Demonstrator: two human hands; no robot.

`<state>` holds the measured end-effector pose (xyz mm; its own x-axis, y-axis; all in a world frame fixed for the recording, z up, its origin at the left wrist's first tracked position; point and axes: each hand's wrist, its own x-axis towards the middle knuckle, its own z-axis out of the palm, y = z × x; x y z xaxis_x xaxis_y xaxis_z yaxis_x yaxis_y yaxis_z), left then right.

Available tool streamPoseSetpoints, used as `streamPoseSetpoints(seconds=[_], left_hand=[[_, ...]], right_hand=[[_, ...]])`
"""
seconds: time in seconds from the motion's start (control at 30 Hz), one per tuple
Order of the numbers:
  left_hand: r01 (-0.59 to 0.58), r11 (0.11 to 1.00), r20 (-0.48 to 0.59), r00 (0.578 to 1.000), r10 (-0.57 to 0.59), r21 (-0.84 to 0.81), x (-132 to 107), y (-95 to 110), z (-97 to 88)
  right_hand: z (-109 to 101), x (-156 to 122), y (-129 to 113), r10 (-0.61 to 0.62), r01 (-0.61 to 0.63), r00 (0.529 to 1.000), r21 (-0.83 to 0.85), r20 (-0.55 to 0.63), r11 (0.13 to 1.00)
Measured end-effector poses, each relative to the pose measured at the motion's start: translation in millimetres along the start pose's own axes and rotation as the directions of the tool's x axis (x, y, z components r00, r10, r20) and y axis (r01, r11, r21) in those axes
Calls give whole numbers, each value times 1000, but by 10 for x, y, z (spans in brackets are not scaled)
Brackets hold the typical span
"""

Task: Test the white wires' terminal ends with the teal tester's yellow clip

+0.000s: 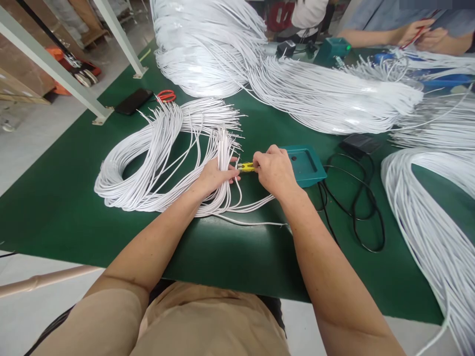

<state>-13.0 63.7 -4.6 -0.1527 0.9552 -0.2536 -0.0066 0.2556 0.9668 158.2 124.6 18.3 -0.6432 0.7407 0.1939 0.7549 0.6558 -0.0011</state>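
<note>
My left hand [214, 175] lies on a coiled bundle of white cables [148, 163], its fingers pinching a cable end near the loose tips. My right hand [273, 170] is closed around a small yellow tool [246, 167] whose tip meets that cable end. Both hands work just left of a teal box [307, 165] on the green table [74, 198]. One loose white cable [252, 222] trails toward me under my wrists.
Large heaps of white cables [326, 94] fill the far side and right edge. A black cord [356, 212] loops beside the teal box. A black phone [132, 101] and red scissors [166, 95] lie far left. Another person's hands [419, 34] work at the far right.
</note>
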Motion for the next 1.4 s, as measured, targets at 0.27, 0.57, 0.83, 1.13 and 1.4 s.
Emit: streamPoseSetpoints(seconds=[0.27, 0.57, 0.83, 1.13, 1.4], left_hand=[[-4, 987, 3, 1000, 4, 159, 76, -77, -20], [24, 981, 8, 1000, -26, 193, 101, -126, -48], [43, 987, 22, 999, -47, 155, 0, 10, -50], [-42, 999, 43, 998, 43, -12, -87, -7, -117], [30, 977, 135, 991, -1, -212, -119, 4, -162]], right_hand=[[12, 15, 15, 35, -34, 999, 15, -7, 999], [-30, -92, -6, 94, -91, 990, 27, -109, 995], [117, -220, 105, 344, -367, 904, -46, -255, 929], [-208, -312, -302, 15, 74, 973, 373, -230, 925], [-280, -384, -863, -113, 75, 970, 176, 216, 982]])
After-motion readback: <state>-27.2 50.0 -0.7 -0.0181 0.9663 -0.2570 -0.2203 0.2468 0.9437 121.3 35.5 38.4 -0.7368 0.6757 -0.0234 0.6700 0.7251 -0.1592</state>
